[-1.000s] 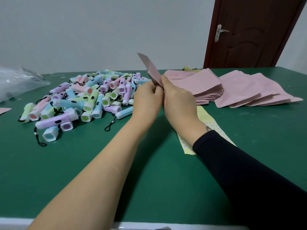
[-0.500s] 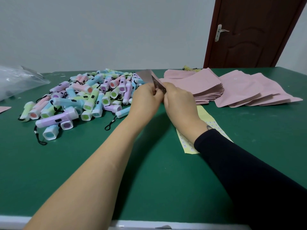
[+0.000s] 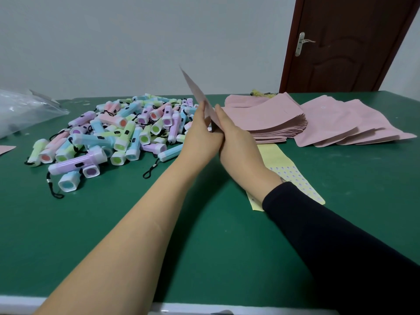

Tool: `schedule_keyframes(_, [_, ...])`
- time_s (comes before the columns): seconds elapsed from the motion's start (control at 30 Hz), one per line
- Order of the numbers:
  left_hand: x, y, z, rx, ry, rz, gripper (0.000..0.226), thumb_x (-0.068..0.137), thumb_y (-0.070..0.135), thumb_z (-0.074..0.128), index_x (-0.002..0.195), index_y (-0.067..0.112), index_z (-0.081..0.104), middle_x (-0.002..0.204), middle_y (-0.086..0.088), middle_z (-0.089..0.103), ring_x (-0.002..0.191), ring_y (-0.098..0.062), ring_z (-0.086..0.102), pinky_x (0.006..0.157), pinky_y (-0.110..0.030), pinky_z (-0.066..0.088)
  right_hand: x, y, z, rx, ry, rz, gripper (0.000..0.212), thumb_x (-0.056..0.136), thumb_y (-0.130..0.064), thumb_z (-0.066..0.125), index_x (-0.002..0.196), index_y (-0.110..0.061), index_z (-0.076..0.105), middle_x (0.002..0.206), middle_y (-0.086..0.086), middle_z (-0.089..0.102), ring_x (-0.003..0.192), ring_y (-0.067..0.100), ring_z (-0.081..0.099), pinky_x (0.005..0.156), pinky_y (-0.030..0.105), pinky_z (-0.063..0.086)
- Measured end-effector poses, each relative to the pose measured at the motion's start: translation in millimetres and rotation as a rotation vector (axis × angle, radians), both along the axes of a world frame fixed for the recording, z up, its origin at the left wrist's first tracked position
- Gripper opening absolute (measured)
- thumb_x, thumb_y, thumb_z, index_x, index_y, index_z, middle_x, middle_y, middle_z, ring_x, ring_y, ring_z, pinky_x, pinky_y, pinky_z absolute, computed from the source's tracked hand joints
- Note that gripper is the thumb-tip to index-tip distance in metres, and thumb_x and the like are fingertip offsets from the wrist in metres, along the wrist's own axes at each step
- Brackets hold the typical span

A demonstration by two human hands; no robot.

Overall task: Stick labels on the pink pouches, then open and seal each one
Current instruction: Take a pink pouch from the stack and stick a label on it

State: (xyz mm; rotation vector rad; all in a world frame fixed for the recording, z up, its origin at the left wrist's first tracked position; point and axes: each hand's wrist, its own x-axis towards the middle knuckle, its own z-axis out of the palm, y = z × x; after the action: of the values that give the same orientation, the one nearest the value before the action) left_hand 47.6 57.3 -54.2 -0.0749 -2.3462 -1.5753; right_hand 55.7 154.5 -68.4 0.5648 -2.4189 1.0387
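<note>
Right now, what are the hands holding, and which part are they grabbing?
The left hand and right hand pinch one pink pouch at its lower end; the rest sticks up above them.

Bare table [image 3: 68, 223] at lower left and far right gives passage. The flashlight pile [image 3: 118, 133] blocks centre left; pouch stack [image 3: 268, 119] and label sheet [image 3: 293, 176] crowd centre right.

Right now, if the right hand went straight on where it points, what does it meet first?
The right hand points forward-left, so first the pink pouch it pinches with the left hand. Beyond those, probably the flashlight pile; depth unclear.
</note>
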Motion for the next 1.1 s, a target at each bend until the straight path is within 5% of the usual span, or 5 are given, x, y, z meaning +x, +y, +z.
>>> schedule_keyframes(0.13, [-2.5,-2.2,-3.5,-0.062,0.001,-0.051,0.065,0.092,-0.002,0.043,0.151,0.019,0.027,0.091,0.009,0.064,0.082,0.004,0.063,0.069,-0.013,0.049,-2.0,-2.2,-7.5,-0.097,-0.070,0.016,0.075,0.089,0.003,0.039,0.152,-0.035,0.025,0.124,0.010,0.062,0.105,0.027,0.058,0.085,0.030,0.046])
schedule_keyframes(0.5, [2.7,1.8,-8.8,-0.337,0.011,-0.072,0.081,0.094,-0.004,0.042,0.158,0.026,0.005,0.142,-0.009,0.052,0.122,-0.020,0.055,0.083,-0.009,0.036,-15.7,4.4,-5.0,-0.322,-0.243,0.012,0.059,0.089,0.000,0.040,0.135,-0.036,0.051,0.109,-0.016,0.061,0.101,0.008,0.054,0.062,-0.005,0.034])
schedule_keyframes(0.63, [1.8,-1.8,-3.2,-0.161,0.079,-0.023,0.078,0.089,-0.006,0.038,0.155,0.032,0.024,0.104,0.011,0.058,0.068,0.012,0.057,0.055,-0.003,0.038,-14.9,7.2,1.8,-0.423,-0.209,-0.015,0.072,0.078,0.010,0.038,0.137,-0.028,0.053,0.119,-0.012,0.065,0.100,0.004,0.057,0.072,0.005,0.044])
schedule_keyframes(1.0, [5.7,8.8,-1.6,-0.170,0.191,-0.040,0.070,0.093,-0.005,0.040,0.154,0.027,0.029,0.142,-0.006,0.054,0.112,-0.010,0.062,0.091,-0.013,0.045,-12.5,12.6,14.0,-0.384,-0.103,-0.107,0.056,0.078,0.004,0.046,0.125,-0.023,0.060,0.097,-0.001,0.071,0.092,0.022,0.065,0.078,0.034,0.055])
schedule_keyframes(1.1, [7.6,12.6,-1.8,-0.158,0.298,-0.097,0.067,0.091,-0.002,0.034,0.149,0.031,0.036,0.144,-0.006,0.052,0.124,-0.023,0.057,0.103,-0.029,0.046,-10.0,11.5,15.4,-0.413,-0.015,-0.117,0.036,0.080,0.000,0.048,0.110,-0.016,0.063,0.074,-0.019,0.060,0.075,-0.006,0.060,0.061,0.007,0.041])
